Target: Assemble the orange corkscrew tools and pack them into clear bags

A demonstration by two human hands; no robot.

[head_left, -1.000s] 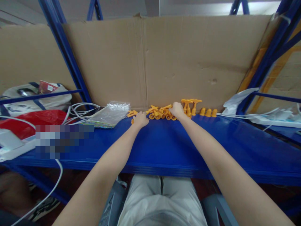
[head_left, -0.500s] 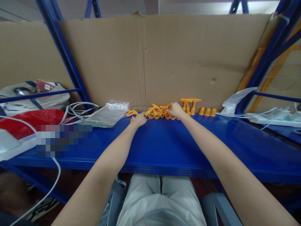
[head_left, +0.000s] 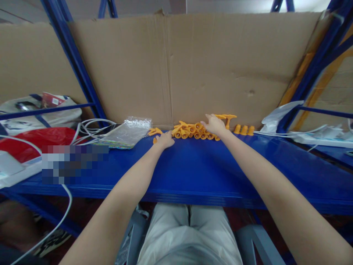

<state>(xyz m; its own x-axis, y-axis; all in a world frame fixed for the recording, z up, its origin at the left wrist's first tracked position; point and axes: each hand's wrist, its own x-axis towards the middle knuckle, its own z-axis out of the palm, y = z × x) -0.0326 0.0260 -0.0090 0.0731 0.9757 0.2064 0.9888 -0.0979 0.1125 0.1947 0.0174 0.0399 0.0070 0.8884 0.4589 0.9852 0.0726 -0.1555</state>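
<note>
Right grip (head_left: 215,124), fingers spread, is beside an orange T-piece (head_left: 227,122) (upright, crossbar uppermost).

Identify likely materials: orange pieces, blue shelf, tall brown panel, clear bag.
Orange pieces: probably molded plastic, smooth semi-matte; uniform color, no metallic glint.
Blue shelf: likely painted metal, fairly glossy; soft reflections on its surface.
Brown panel: cardboard, matte; vertical crease, small dents, ragged top edge.
Clear bag: thin plastic film, shiny; see-through with crinkled highlights.
</note>
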